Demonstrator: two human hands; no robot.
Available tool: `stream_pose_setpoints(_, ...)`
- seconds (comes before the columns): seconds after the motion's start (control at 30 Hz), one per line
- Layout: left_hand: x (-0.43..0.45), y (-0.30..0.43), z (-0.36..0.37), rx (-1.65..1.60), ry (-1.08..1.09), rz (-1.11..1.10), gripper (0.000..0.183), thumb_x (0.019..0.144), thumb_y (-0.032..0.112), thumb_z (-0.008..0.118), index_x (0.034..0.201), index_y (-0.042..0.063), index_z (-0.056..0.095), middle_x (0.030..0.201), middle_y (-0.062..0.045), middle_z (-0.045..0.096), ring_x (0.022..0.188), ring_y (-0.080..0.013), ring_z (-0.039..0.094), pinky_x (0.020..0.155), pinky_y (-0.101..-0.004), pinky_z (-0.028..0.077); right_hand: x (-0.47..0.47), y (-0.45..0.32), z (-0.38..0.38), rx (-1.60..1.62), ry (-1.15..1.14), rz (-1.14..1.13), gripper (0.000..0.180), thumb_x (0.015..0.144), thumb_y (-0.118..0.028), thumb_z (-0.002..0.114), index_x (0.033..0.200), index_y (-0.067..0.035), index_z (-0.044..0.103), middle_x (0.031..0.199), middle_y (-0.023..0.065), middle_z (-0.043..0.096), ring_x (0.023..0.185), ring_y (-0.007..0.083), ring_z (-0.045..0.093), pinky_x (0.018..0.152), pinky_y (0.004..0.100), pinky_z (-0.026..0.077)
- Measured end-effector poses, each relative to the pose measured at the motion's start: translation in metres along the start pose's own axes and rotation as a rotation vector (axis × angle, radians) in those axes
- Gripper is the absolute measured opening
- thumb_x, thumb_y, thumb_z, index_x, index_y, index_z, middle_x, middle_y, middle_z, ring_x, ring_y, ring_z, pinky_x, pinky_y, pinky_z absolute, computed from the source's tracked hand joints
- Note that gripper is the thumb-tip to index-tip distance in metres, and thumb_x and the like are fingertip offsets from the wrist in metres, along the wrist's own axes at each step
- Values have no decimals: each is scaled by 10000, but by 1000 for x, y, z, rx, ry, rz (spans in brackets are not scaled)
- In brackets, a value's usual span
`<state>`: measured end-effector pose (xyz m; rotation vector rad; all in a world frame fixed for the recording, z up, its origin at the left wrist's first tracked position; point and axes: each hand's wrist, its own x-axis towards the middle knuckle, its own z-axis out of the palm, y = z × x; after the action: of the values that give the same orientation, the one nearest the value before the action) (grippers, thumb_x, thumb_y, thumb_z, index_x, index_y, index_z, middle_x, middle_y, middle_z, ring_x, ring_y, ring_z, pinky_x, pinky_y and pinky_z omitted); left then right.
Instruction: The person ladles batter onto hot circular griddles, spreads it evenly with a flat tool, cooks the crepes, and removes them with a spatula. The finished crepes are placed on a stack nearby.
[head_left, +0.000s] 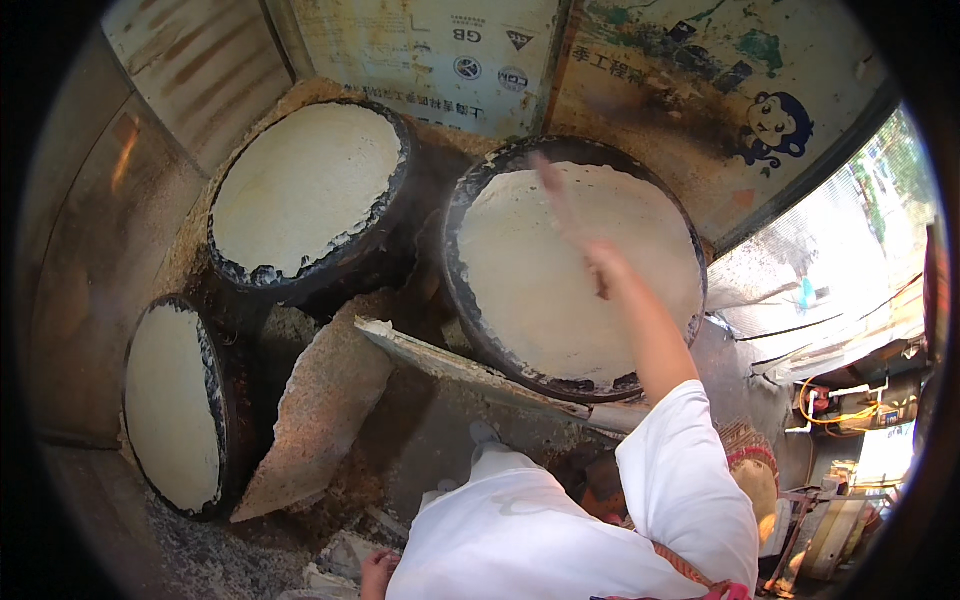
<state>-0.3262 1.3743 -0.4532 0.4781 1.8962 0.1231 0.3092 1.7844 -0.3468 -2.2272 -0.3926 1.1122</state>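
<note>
My right hand (602, 262) reaches over the large round griddle (466, 330) at the right, gripping a long narrow tool (553, 187). Motion blur hides the tool's exact kind; it slants towards the griddle's far rim, with a dark end below my fist. A pale, thin sheet of batter (555, 315) covers most of this griddle, and its edge is ragged against the black rim. Low beside my white shirt, my left hand (381, 566) shows only in part, away from the griddles. Whether its fingers hold anything is not visible.
Two more round griddles bear pale sheets, one at the back left (307, 187) and one at the lower left (176, 405). A rough slab (322, 405) and a long crusted board (465, 367) stand between them and me. Stained panels (420, 60) wall the back.
</note>
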Motion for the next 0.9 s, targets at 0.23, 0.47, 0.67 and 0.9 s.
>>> stream_pose_setpoints(0.23, -31, 57, 11, -85, -23, -45, 262, 831, 41, 567, 1088, 10, 609, 871, -119, 702, 687, -195, 668, 603, -310, 532, -35, -3, 70, -865, 35, -817, 392, 821, -403, 593, 1129, -167, 647, 1026, 127, 681, 961, 310, 639, 830, 423, 489)
stream_pose_setpoints(0.47, -20, 32, 5, -21, -31, -13, 310, 804, 15, 586, 1112, -18, 611, 858, -124, 697, 723, -201, 670, 664, -335, 545, 87, 32, -68, -587, 334, -594, 553, 920, -433, 436, 1330, -66, 487, 1246, 200, 580, 1165, 326, 545, 984, 413, 413)
stream_pose_setpoints(0.67, 62, -67, 8, -94, -64, -22, 308, 801, 7, 600, 1103, -50, 604, 872, -154, 688, 730, -216, 670, 666, -331, 543, 162, 87, -174, -242, 496, -328, 605, 720, -505, 738, 1094, -45, 616, 819, 101, 654, 732, 239, 618, 642, 368, 487)
stream_pose_setpoints(0.9, 40, -22, 7, -178, -37, -17, 298, 834, 6, 571, 1130, -21, 584, 885, -149, 694, 720, -220, 681, 603, -325, 540, 83, 5, -52, 63, 32, 17, 743, 810, -580, 609, 1271, -11, 482, 1147, 265, 538, 1056, 264, 566, 829, 434, 485)
